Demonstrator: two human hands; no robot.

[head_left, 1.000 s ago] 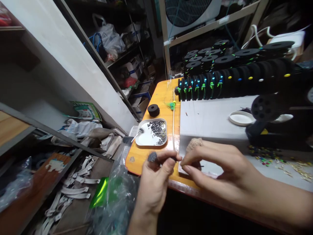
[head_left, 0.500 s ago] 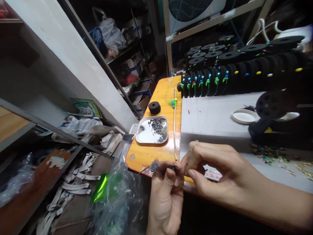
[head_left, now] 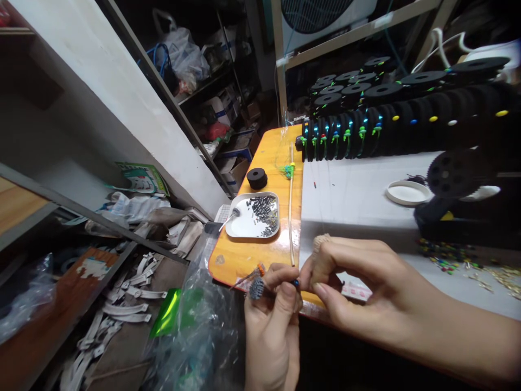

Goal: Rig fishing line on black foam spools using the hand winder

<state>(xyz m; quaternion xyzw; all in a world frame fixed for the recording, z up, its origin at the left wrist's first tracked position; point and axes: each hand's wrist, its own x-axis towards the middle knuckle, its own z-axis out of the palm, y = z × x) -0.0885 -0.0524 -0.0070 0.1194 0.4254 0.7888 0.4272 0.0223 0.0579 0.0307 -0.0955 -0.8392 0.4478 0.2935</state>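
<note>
Low in the centre, my left hand (head_left: 274, 320) is closed in a pinch on a small dark blue bead-like piece (head_left: 296, 282) at its fingertips. A bundle of small grey pieces (head_left: 256, 288) with an orange tip sticks out on the left side of this hand. My right hand (head_left: 358, 282) is closed too, thumb and forefinger together just right of the left fingertips; what they pinch is too small to make out. A tan wrap covers one of its fingers. A thin pale rod (head_left: 291, 217) lies on the orange board (head_left: 240, 258) beyond the hands.
A white tray (head_left: 244, 231) of small dark pieces and a black foam ring (head_left: 256, 178) are on the board. Rows of black spools (head_left: 350, 136) stand behind. A white lid (head_left: 407, 193), a black gear-like wheel (head_left: 451, 174) and coloured beads (head_left: 448, 260) are at right.
My left hand has shifted slightly left and turned, so the grey bundle and its orange tip show more. My right hand has hardly moved.
</note>
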